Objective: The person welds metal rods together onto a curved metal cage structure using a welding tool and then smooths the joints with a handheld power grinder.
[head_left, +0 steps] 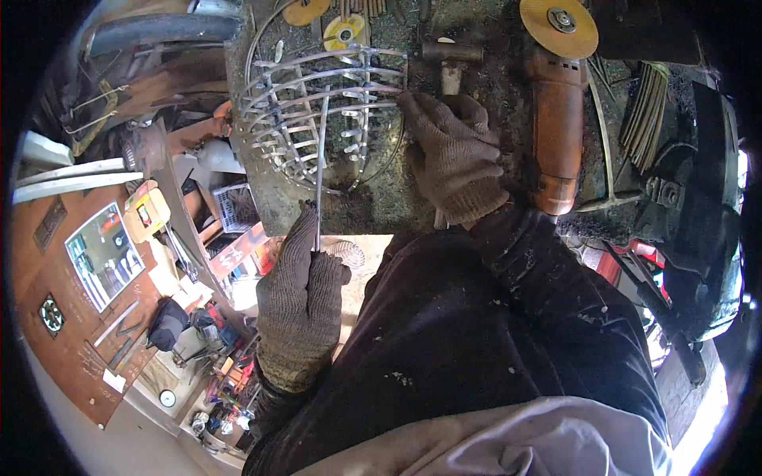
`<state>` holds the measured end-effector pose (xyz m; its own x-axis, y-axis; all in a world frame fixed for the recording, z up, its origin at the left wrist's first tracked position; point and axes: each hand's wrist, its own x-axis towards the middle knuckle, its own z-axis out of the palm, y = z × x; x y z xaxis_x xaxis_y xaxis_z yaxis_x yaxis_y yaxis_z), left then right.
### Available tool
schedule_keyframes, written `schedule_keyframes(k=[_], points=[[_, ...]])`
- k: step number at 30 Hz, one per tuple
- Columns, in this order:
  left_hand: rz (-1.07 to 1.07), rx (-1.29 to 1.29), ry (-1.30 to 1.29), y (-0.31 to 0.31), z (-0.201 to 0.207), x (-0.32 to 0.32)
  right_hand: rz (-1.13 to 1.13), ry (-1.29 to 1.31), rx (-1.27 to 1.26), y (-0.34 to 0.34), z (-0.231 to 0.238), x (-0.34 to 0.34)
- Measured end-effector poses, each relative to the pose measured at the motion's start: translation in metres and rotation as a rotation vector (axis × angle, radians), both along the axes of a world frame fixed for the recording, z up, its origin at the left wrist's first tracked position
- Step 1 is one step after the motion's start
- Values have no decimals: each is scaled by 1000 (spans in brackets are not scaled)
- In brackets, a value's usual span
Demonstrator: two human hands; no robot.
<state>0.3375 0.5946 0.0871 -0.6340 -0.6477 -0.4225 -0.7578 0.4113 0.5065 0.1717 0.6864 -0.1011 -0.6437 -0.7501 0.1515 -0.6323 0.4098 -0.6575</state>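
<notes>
My left hand [300,305], in a grey knitted work glove, is closed around the lower end of a thin metal rod [321,174]. The rod points away from me, its far part over a curved lattice of welded metal bars [298,119] lying on the dark workbench [381,208]. At the lattice's right side, my gloved right hand [456,155] is closed over the handle of a hammer [451,54]. The hammer's head shows beyond my fingers, and a light handle end appears by my wrist; the palm hides the middle.
An orange angle grinder [557,127] with a yellowish disc lies right of my right hand. Beyond it are a chipping hammer [609,170] and a bundle of thin rods [644,115]. A yellow disc [344,32] sits behind the lattice. Cluttered shelves [214,214] stand at left.
</notes>
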Motion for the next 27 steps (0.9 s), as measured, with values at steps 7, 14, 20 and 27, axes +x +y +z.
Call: schedule_keyframes(k=[7,14,20,27], points=[[21,23,28,-2,-3,4,17,-61,-59,-4,-4,0],[-21,26,20,-2,2,-2,-48,53,20,-9,15,-13],[-5,40,-27,-3,1,-1,-75,60,-104,-15,4,-11],[30,53,-6,-2,-4,4,-86,64,-204,-16,-9,-8]])
